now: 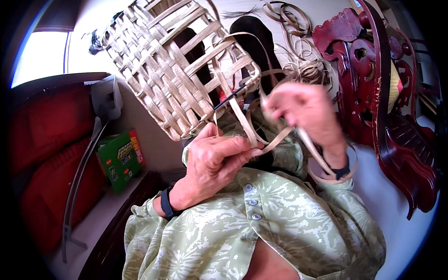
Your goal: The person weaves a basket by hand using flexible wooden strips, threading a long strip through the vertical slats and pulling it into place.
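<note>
1. Head view, centre: a half-woven basket [179, 70] of flat pale strips lies tilted on the person's lap, open weave, rim end toward the hands, loose ends sticking out at the near edge.
2. Left hand [214, 161] – closed in a pinch, thumb pressing a pale strip [273, 142] against the fingers just below the basket's near corner. Black band on that wrist.
3. Right hand [305, 114] – motion-blurred, raised beside the basket rim, fingers curled round the same strip or one next to it; can't tell which. Grip looks closed, but blur hides exactly how tight. More strip trails down past that wrist in a loop.
4. A thin dark tool [231, 98] pokes out of the weave near the rim, btwn the two hands; neither hand is on it.
5. Handling, as a judgement: basket looks light and springy, stiff enough to hold shape but crushable if squeezed – best held at the rim or a woven corner, not by loose ends. Strips look thin, flexible, likely to kink or split if bent sharply; pinch flat, close to the weave.
6. Around: carved dark-red wooden chair [396, 116] at right, coils of spare strip [298, 28] on the floor beyond, green box [121, 158] and red cushions [42, 154] at left.
</note>
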A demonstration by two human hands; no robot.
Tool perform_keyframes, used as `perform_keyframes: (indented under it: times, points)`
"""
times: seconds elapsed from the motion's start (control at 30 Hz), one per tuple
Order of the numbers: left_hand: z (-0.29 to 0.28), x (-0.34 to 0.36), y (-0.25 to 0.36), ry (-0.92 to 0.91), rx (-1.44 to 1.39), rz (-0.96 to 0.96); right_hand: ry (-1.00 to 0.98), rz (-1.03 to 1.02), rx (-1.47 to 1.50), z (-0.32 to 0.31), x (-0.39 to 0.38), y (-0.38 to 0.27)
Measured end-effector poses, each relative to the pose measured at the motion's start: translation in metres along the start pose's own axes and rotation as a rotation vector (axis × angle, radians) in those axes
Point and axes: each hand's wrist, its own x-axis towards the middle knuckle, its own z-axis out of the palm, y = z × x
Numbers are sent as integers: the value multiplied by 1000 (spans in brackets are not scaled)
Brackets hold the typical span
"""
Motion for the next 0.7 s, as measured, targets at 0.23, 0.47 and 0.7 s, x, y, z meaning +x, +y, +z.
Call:
perform_keyframes:
  times: [0.23,0.47,0.7]
  points:
    - [-12,-7,3,-54,57,-46,-254,165,-5,26,15,-6]
    - [-2,-1,17,-2,-784,-680,-1133,-469,51,20,-26,-45]
    - [-1,-8,3,16,-378,-316,-504,242,58,7,17,-9]
